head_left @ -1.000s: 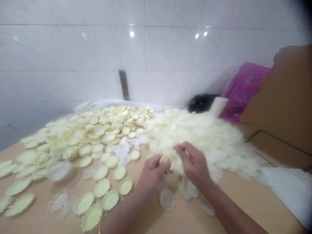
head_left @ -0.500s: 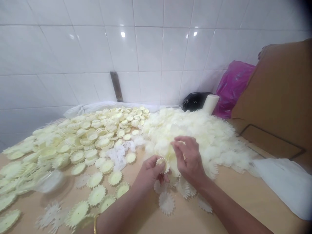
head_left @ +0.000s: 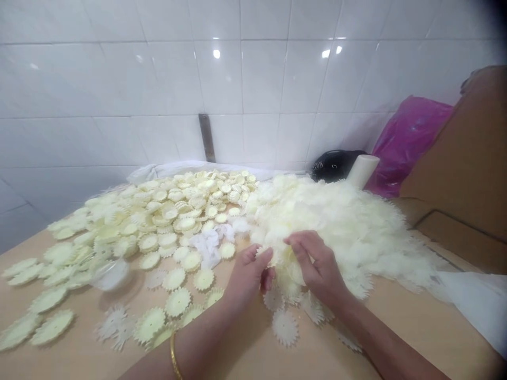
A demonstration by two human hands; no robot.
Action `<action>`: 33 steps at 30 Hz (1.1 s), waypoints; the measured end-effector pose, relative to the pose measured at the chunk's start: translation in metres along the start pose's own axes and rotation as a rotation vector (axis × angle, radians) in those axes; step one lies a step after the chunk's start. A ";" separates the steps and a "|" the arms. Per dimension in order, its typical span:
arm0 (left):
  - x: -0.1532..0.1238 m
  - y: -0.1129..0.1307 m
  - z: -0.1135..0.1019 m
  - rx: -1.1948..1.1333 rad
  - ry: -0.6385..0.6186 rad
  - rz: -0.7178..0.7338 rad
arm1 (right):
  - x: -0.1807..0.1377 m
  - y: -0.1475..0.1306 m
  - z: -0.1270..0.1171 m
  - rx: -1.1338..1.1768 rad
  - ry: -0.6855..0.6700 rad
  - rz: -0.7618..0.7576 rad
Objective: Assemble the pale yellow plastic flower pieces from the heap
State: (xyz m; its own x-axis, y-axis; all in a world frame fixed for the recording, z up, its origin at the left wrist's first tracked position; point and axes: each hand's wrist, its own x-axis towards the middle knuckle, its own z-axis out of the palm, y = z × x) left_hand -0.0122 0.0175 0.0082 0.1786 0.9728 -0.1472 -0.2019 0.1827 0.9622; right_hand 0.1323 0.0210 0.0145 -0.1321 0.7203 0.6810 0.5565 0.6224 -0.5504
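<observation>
My left hand (head_left: 251, 272) is closed, thumb and fingers pinching a small pale, tooth-edged disc (head_left: 262, 250) that is mostly covered by the thumb. To its right, my right hand (head_left: 317, 261) has its thumb and fingertips pressed together at the front edge of a heap of thin, cream, translucent toothed discs (head_left: 325, 216). What those fingertips hold, if anything, is too small to make out. Below the hands, a loose translucent toothed disc (head_left: 285, 327) lies flat on the wooden table (head_left: 245, 348).
Thicker pale-yellow toothed discs (head_left: 178, 301) spread across the left side, piled toward the wall. Among them sit a clear plastic dish (head_left: 111, 274) and crumpled white cloth (head_left: 206, 247). At the back right stand a white cylinder (head_left: 362, 171), black bag (head_left: 335, 164), magenta bag (head_left: 412, 140) and cardboard box (head_left: 461, 158).
The view has turned left, so everything appears shifted rightward. Both hands stay close together, the left still pinching the small disc, and the right fingertips sit slightly lower.
</observation>
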 end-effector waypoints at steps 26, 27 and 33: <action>-0.007 0.002 0.000 0.023 -0.213 -0.023 | 0.004 -0.005 -0.005 0.008 0.001 0.075; -0.008 0.003 0.001 0.042 -0.219 -0.031 | 0.005 -0.001 -0.007 -0.036 0.066 0.094; -0.007 0.006 0.001 -0.060 -0.177 -0.096 | 0.011 0.025 -0.016 -0.423 0.255 -0.015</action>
State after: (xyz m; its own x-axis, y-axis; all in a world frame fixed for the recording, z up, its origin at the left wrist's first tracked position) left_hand -0.0135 0.0118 0.0154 0.3649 0.9115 -0.1900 -0.2319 0.2866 0.9296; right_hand 0.1579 0.0390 0.0159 0.0333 0.5814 0.8129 0.8472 0.4152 -0.3316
